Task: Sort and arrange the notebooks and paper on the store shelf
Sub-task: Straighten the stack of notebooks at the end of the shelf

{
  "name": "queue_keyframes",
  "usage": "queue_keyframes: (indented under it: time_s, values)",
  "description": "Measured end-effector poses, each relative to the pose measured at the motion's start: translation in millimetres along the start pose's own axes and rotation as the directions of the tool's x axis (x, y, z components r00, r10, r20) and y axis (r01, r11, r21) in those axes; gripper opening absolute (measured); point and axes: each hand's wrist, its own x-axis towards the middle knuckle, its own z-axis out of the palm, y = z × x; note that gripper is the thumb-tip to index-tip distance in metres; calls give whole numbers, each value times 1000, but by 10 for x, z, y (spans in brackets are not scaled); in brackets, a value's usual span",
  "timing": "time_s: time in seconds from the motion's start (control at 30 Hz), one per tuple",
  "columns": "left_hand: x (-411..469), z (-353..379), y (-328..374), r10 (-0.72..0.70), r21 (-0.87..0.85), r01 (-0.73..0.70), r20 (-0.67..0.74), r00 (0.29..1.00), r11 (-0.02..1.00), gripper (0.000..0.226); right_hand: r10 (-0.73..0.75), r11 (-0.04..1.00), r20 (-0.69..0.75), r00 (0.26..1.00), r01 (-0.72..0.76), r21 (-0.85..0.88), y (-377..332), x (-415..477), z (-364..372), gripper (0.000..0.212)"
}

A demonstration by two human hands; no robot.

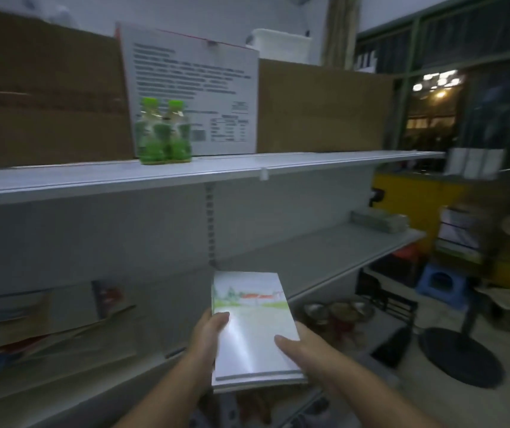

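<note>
White notebooks (252, 332) — a thin stack with a landscape cover — are gripped at lower centre between the left hand (208, 333) and right hand (298, 345), thumbs laid on top. Beyond them a grey shelf (324, 253) is seen; green bottles (164, 134) are stood upper left.

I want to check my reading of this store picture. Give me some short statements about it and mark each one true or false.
1. The left hand and the right hand both hold the stack of notebooks. True.
2. The green bottles stand on the lowest shelf. False: they stand on the top shelf.
3. A white box stands behind the bottles. True.
4. The blue stool sits on a shelf. False: it is on the floor.
</note>
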Motion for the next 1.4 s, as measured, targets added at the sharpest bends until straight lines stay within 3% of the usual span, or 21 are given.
queue_keyframes:
  time_s: [0.1, 0.2, 0.33, 0.4, 0.57, 0.73, 0.9, 1.03, 1.17, 1.4]
  values:
    - [240, 446, -248, -25, -13, 26, 87, 996, 1000, 28, 3, 999, -119, 993, 3, 51, 159, 34, -431, 38]
    - [541, 801, -435, -134, -85, 154, 203, 970, 984, 29, 0, 998, -279, 960, 15, 54, 250, 120, -819, 33]
    - [1096, 1283, -586, -354, -80, 417, 401, 845, 906, 46, 43, 999, -421, 906, -33, 32, 384, 351, -1297, 34]
    - [1343, 1576, -636, -396, -65, 465, 431, 811, 883, 50, 76, 997, -456, 887, -66, 37, 387, 494, -1569, 34]
    - [2044, 2295, -828, -335, -42, 373, 353, 873, 927, 43, 89, 996, -524, 847, -86, 30, 207, 839, -2232, 32]
    - [2541, 2946, -969, -294, 81, 285, 377, 878, 955, 24, 100, 994, -631, 769, -99, 37, 285, 1120, -2840, 32]
    - [2973, 3553, -1286, -317, 134, 288, 338, 886, 948, 36, 157, 988, -662, 733, -114, 107, 339, 1325, -3477, 32]
    - [3203, 4123, -1394, -310, 112, 290, 312, 898, 951, 28, 152, 988, -626, 765, -120, 94, 290, 1488, -4131, 32]
    - [3455, 4665, -1421, -339, 104, 323, 268, 902, 941, 37, 108, 994, -572, 813, -106, 37, 150, 1690, -4832, 29]
    - [3848, 5309, -1527, -200, 127, 193, 49, 979, 973, 32, 129, 992, -510, 850, -110, 67, 94, 2151, -5650, 26]
